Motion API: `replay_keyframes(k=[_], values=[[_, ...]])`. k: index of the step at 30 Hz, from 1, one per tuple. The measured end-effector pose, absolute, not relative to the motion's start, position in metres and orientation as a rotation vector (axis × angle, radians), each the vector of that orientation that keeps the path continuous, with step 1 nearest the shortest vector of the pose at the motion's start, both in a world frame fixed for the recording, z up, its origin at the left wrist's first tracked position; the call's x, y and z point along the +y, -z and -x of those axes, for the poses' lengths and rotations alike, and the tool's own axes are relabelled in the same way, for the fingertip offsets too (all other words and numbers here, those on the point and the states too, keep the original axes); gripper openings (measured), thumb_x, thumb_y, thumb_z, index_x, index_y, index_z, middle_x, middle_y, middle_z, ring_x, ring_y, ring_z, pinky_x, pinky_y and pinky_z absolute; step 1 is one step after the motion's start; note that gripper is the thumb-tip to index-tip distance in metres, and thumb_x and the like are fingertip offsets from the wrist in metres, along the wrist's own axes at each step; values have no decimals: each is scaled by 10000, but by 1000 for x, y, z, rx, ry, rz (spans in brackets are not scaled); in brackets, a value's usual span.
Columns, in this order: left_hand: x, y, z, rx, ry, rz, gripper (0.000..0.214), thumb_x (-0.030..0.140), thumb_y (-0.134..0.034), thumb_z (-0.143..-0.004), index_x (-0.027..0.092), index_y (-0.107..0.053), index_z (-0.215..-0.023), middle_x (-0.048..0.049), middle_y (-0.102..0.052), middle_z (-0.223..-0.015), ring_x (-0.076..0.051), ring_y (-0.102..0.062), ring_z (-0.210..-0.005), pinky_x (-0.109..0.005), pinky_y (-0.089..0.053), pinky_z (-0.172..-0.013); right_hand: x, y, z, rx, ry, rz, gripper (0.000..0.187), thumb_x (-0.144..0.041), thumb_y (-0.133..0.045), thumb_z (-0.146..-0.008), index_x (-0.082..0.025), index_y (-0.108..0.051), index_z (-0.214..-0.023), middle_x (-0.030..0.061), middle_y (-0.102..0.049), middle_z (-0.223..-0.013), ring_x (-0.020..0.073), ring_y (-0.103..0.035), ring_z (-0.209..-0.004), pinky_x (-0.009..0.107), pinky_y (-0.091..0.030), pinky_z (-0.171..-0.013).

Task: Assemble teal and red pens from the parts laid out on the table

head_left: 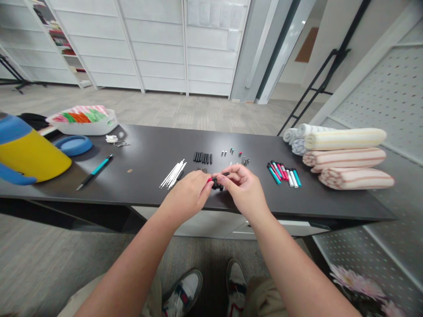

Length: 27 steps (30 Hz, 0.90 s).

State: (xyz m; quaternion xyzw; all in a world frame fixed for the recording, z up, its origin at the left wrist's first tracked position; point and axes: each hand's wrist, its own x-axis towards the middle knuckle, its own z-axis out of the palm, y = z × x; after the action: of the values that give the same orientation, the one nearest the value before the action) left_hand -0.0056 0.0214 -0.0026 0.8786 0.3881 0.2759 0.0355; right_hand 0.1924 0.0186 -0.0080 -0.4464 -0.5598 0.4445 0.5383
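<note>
My left hand and my right hand meet over the front of the dark table. Both are closed in a pinch on a small pen part, black with a red end at the left fingertips. Just under them lie a few black pieces. Left of my left hand is a fan of white pen refills. Behind the hands lie a row of black pen barrels and scattered tiny parts. Right of my right hand is a row of finished pink, teal and white pens.
A teal pen lies alone at the left. Further left are a blue lid, a yellow-and-blue container and a white tray of coloured items. Rolled striped towels are stacked at the right end.
</note>
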Motion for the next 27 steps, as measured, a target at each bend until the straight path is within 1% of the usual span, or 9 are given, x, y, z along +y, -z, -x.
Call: replay_keyframes(k=[3,7,10,14,20,24,27], values=[[21,3,7,1162,-862,-2667,314,252,-362,-1113,142,-652,-1159,-125,-694,-1055,-266,-635,-1022,-419,-512,-923,19,7,-195,-1356,-1058,1109,331,-495,-842,-847,-213,-726,-975,33,-794,-798,183,-716,-725,293,-509,-676],[22,3,9,1152,-901,-2621,303,256,-384,-1114,160,-653,-1215,-119,-705,-1089,-254,-645,-1044,-405,-516,-934,19,7,-195,-1377,-1031,1128,331,-501,-847,-831,-201,-768,-945,51,-790,-809,196,-719,-735,304,-520,-684],[22,3,9,1193,-887,-2610,302,272,-401,-1113,168,-662,-1222,-110,-711,-1081,-251,-657,-1034,-397,-522,-922,19,6,-195,-1393,-994,1144,329,-506,-849,-822,-199,-782,-922,44,-773,-777,185,-690,-700,295,-507,-657],[22,4,10,1246,-843,-2598,298,289,-427,-1109,181,-678,-1226,-96,-723,-1051,-250,-679,-1021,-384,-530,-899,18,5,-195,-1425,-949,1180,326,-508,-850,-817,-202,-797,-916,30,-752,-743,155,-614,-619,275,-454,-587],[21,4,11,1234,-869,-2565,292,304,-448,-1106,202,-680,-1250,-76,-707,-1020,-227,-675,-977,-352,-518,-868,17,5,-194,-1432,-943,1179,324,-512,-837,-827,-201,-795,-910,19,-732,-721,142,-582,-604,266,-432,-574],[21,1,10,1179,-897,-2576,330,312,-393,-1119,190,-669,-1255,-91,-696,-1041,-234,-654,-1007,-369,-511,-905,17,5,-193,-1433,-940,1174,327,-516,-828,-835,-201,-793,-917,23,-734,-734,150,-595,-616,271,-446,-582],[22,1,10,1165,-908,-2604,352,287,-356,-1124,176,-675,-1224,-98,-698,-1027,-239,-642,-986,-387,-507,-896,17,5,-194,-1438,-922,1184,335,-527,-823,-836,-204,-794,-918,22,-731,-731,152,-594,-616,273,-446,-585]])
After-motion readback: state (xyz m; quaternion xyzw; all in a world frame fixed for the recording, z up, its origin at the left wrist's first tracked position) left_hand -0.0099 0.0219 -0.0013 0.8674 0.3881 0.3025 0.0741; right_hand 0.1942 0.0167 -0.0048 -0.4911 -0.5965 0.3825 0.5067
